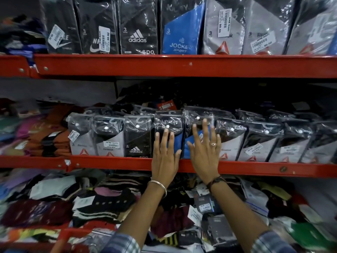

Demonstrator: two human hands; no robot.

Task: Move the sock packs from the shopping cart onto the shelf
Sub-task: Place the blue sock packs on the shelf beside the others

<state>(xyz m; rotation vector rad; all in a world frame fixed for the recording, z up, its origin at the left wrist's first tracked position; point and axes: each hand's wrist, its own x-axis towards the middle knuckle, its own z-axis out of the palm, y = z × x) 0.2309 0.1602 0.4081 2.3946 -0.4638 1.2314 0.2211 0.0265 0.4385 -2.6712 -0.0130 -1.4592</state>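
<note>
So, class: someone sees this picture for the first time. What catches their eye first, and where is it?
Two flat hands, the left hand and right hand, press against blue sock packs in the middle shelf's row. The red shelf edge cuts across the picture. On the top shelf a bright blue Jockey pack stands out among black and grey packs.

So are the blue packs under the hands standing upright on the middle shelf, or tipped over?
Upright. The blue packs stand in the row on the middle shelf, both hands flat against their fronts.
</note>
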